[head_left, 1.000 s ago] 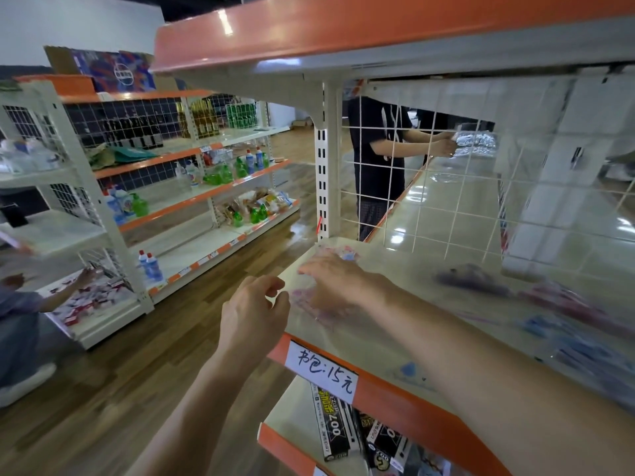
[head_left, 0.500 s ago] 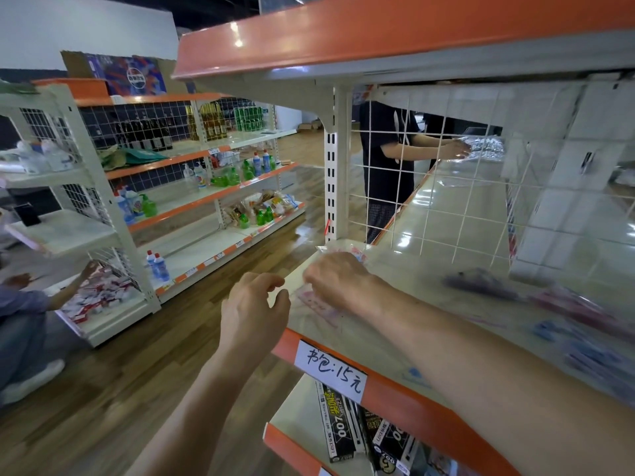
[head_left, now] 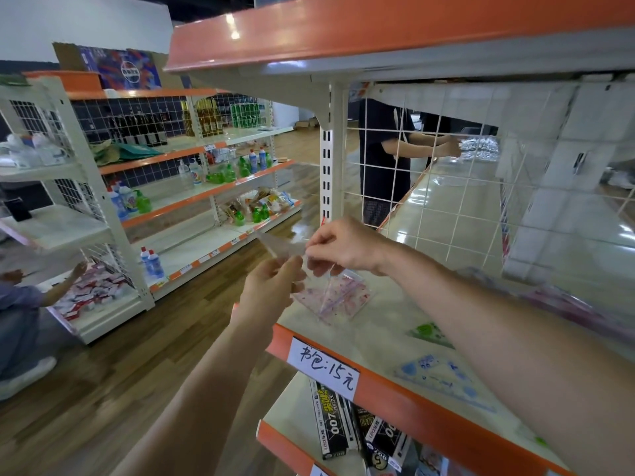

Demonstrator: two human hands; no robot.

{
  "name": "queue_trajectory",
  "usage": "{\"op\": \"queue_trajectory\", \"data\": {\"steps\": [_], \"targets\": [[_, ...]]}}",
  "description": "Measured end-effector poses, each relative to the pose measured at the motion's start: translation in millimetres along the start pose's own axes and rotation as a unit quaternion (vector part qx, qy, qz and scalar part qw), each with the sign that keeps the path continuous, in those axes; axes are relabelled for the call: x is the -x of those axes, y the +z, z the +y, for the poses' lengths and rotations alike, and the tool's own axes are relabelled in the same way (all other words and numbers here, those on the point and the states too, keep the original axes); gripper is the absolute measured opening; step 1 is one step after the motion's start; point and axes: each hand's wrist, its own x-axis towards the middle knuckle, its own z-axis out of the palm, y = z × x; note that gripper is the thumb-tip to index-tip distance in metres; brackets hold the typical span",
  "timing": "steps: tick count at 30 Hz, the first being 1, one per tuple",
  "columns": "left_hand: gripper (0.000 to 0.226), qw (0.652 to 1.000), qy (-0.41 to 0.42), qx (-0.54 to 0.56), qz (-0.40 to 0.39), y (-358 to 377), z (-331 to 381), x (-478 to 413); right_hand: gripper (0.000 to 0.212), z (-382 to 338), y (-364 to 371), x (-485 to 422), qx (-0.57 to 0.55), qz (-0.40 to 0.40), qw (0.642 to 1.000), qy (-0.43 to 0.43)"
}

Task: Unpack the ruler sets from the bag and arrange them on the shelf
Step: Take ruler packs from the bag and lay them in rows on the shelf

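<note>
Since a second ago, the right hand (head_left: 343, 249) is found lifted off the shelf (head_left: 371, 341) and the left hand (head_left: 271, 286) raised to meet it. A thin, clear, crinkled bag (head_left: 285, 247) is pinched by both, fingers curled narrowly on the film. Unpacking is judged under way. The pink-printed ruler set (head_left: 335, 297), flat, glossy and transparent, is noted at the shelf's left corner beneath the hands; whether it is free of the bag cannot be told. A green set (head_left: 429, 333) and a blue set (head_left: 443, 376) are laid flat further right.
</note>
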Motion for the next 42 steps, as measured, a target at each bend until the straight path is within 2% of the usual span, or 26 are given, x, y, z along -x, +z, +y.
{"op": "queue_trajectory", "data": {"steps": [2, 3, 5, 8, 11, 15, 18, 24, 36, 42], "targets": [[0.017, 1.0, 0.004, 0.021, 0.012, 1, 3, -2, 0.01, 3, 2, -2, 0.009, -0.035, 0.999, 0.009], [0.014, 1.0, 0.008, 0.014, 0.022, -1, 3, -2, 0.012, 6, 0, -5, 0.01, -0.025, 1.0, 0.014], [0.012, 0.999, 0.017, -0.01, 0.039, -5, 1, -3, 0.018, 17, -9, -17, 0.051, 0.049, 0.997, 0.02], [0.013, 0.998, 0.034, -0.022, 0.042, -11, -4, -3, 0.023, 38, -20, -35, 0.188, 0.129, 0.972, 0.054], [0.012, 0.998, 0.047, -0.027, 0.031, -14, -7, -5, 0.028, 51, -12, -46, 0.271, 0.103, 0.951, 0.103], [0.013, 0.997, 0.063, -0.028, 0.019, -15, -8, -9, 0.017, 59, 10, -66, 0.363, 0.072, 0.919, 0.135], [0.012, 0.997, 0.066, -0.03, 0.014, -17, -9, -13, 0.028, 61, 18, -77, 0.409, 0.088, 0.898, 0.137], [0.013, 0.997, 0.065, -0.042, 0.01, -19, -13, -19, 0.025, 63, 23, -84, 0.434, 0.113, 0.884, 0.134], [0.012, 0.996, 0.068, -0.061, 0.006, -16, -15, -21, 0.029, 64, 14, -82, 0.394, 0.128, 0.898, 0.149], [0.012, 0.996, 0.065, -0.063, 0.006, -15, -16, -21, 0.027, 60, 14, -79, 0.403, 0.12, 0.894, 0.155]]}}
